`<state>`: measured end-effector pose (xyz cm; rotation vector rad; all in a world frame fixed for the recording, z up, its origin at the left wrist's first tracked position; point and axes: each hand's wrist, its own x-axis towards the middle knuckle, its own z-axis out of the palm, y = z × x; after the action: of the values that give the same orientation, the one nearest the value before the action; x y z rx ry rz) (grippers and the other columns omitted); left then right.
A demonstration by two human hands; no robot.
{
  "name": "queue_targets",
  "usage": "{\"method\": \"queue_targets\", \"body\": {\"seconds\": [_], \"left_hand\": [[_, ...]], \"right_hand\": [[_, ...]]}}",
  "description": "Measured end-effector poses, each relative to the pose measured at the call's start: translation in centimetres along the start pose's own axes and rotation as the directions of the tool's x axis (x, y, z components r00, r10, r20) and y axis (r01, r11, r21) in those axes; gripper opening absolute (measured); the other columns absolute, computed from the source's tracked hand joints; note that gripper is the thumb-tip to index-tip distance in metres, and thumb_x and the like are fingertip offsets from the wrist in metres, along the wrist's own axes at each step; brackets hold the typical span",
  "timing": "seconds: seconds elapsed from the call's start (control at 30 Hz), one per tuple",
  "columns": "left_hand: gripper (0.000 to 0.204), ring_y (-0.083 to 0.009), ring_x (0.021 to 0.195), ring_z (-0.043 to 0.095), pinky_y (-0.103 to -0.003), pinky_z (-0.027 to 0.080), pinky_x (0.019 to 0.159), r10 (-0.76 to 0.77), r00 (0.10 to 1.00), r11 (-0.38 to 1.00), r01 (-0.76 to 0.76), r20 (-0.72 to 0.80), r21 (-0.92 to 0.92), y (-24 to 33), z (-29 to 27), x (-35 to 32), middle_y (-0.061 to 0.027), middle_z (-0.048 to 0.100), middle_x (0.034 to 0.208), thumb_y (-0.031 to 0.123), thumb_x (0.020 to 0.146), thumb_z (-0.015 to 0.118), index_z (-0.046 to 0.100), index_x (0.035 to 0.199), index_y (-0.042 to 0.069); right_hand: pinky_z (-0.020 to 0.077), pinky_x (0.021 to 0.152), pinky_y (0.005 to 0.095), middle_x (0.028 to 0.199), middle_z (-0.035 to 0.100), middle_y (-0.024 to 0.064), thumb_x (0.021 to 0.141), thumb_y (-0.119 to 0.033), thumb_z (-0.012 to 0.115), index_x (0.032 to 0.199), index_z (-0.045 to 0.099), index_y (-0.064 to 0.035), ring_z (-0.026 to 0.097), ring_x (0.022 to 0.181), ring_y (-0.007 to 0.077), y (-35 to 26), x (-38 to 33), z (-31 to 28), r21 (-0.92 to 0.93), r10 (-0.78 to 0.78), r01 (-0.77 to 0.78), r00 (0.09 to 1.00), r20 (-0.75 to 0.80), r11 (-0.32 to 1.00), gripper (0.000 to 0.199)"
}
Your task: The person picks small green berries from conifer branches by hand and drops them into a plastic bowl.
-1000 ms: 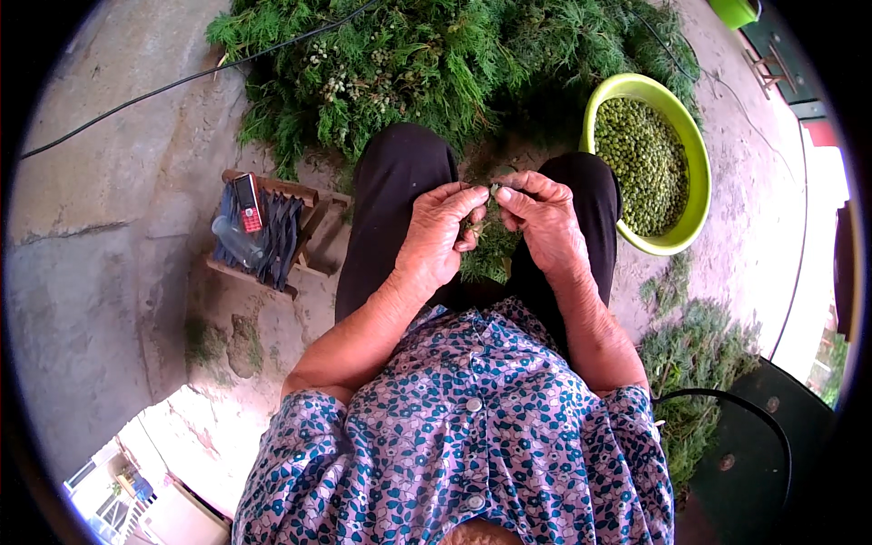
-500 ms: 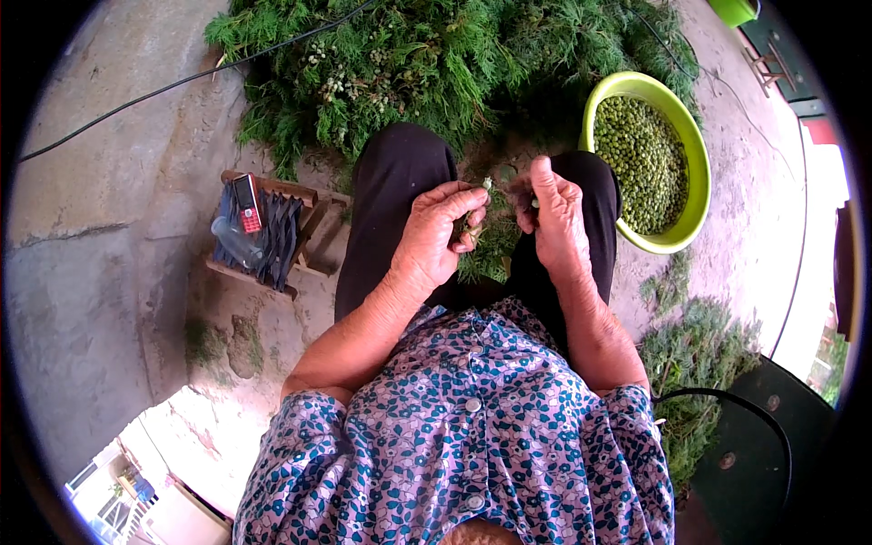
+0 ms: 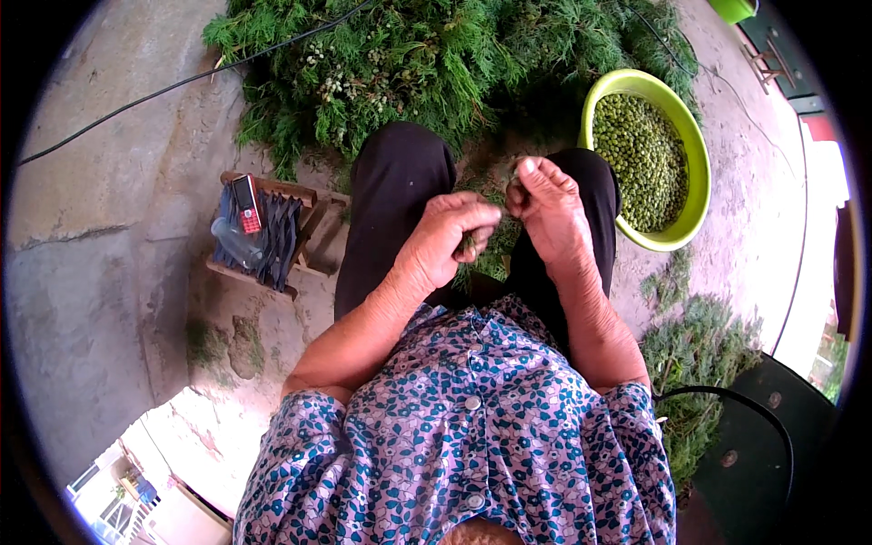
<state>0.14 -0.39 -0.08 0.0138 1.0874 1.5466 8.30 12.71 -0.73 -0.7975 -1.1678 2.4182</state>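
Observation:
I sit with my knees in black trousers, hands together over my lap. My left hand [image 3: 447, 238] is closed around a small green sprig [image 3: 472, 243]. My right hand [image 3: 548, 207] sits just to its right, fingers pinched on the sprig's upper end near my right knee. More loose sprigs [image 3: 495, 259] lie in my lap between the thighs. A lime-green basin [image 3: 693, 168] holding several small green seeds stands on the ground right of my right knee. A big heap of green conifer branches [image 3: 427, 64] lies ahead of my knees.
A small wooden stool [image 3: 304, 236] at my left carries a red phone [image 3: 245, 204], a clear bottle and a dark cloth. A black cable [image 3: 163, 89] runs across the concrete. Stripped branches [image 3: 699, 363] lie at my right beside a dark round chair [image 3: 772, 454].
My right hand lifted away toward the right knee half a second ago, and has now come back beside the left hand. The left hand stayed over the lap.

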Motion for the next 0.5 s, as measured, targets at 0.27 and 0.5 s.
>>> {"method": "queue_targets", "body": {"seconds": [0.27, 0.5], "left_hand": [[0.045, -0.0168, 0.073, 0.051, -0.026, 0.042, 0.057, 0.019, 0.997, 0.888, -0.051, -0.074, -0.457, 0.5, 0.0, 0.9, -0.0081, 0.056, 0.084, 0.046, 0.085, 0.049, 0.054, 0.101, 0.004], [0.053, -0.0225, 0.089, 0.054, -0.032, 0.045, 0.077, 0.104, 0.994, 0.863, -0.098, -0.015, -0.496, -0.4, -0.4, 1.5, -0.0108, 0.058, 0.098, 0.048, 0.085, 0.047, 0.053, 0.105, 0.0]], "right_hand": [[0.0463, 0.059, 0.0252, 0.079, 0.059, 0.0066, 0.084, -0.005, 0.053, 0.092, 0.057, -0.0024, 0.057, 0.065, 0.0161, -1.7, 0.0, -1.2, 0.233, -0.058, 0.039, 0.995, 0.077, 0.972, 0.009], [0.0489, 0.066, 0.0277, 0.083, 0.063, 0.0104, 0.077, -0.003, 0.056, 0.099, 0.06, -0.0018, 0.062, 0.069, 0.0188, -1.9, -1.6, 1.0, -0.716, -0.313, 0.454, 0.89, 0.332, 0.531, 0.022]]}}
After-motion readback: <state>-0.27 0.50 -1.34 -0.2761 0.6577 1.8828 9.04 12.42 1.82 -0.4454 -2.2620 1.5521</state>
